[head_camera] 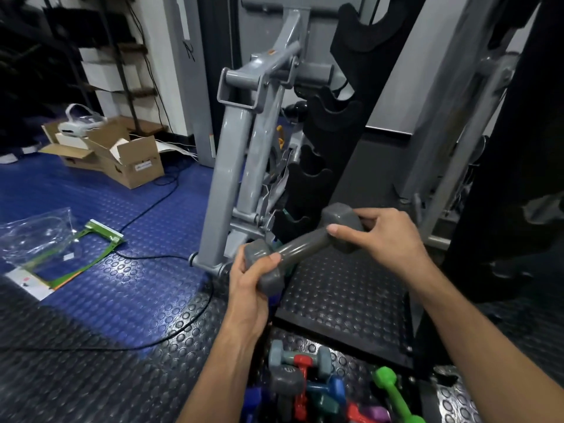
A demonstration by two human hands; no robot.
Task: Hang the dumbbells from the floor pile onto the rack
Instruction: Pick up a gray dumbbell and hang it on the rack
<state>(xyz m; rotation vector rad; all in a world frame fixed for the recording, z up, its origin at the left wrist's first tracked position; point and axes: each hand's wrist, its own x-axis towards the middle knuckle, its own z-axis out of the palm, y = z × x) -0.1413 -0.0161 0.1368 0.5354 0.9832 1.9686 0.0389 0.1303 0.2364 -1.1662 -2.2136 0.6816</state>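
Note:
A dark grey dumbbell [300, 244] hangs in the air, tilted up to the right, in front of the lowest notches of the black rack [323, 123]. My left hand [248, 285] grips its lower left head. My right hand [387, 236] grips its upper right head, thumb over the handle end. The rack rises behind it with curved cradles that look empty. At the bottom of the view lies the floor pile [308, 383] of small dumbbells in grey, red, blue, purple, with a green dumbbell [393, 392] to the right.
A grey machine frame [232, 166] leans just left of the rack. A black cable [158, 257] runs over the blue floor mat. An open cardboard box [122, 160] and a clear plastic bag [39, 236] lie at left. A dark upright post [518, 148] stands at right.

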